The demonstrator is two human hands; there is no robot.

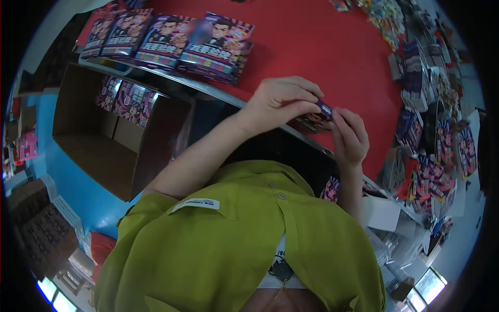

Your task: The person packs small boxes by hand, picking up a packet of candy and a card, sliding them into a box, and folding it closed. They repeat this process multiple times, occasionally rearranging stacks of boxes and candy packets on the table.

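Note:
Both hands hold a small dark purple printed box at the front edge of the red table. My left hand pinches the box's left end between thumb and fingers. At the other end, my right hand has its fingertips closed on it. The box is tilted, its narrow purple side facing up, and part of it is hidden by the fingers. Stacks of purple printed packs stand to the left on the table, apart from my hands.
An open cardboard box with printed packs inside stands below the table's left edge. Small colourful items lie at the far right. More stacked packs and a white box are on the right.

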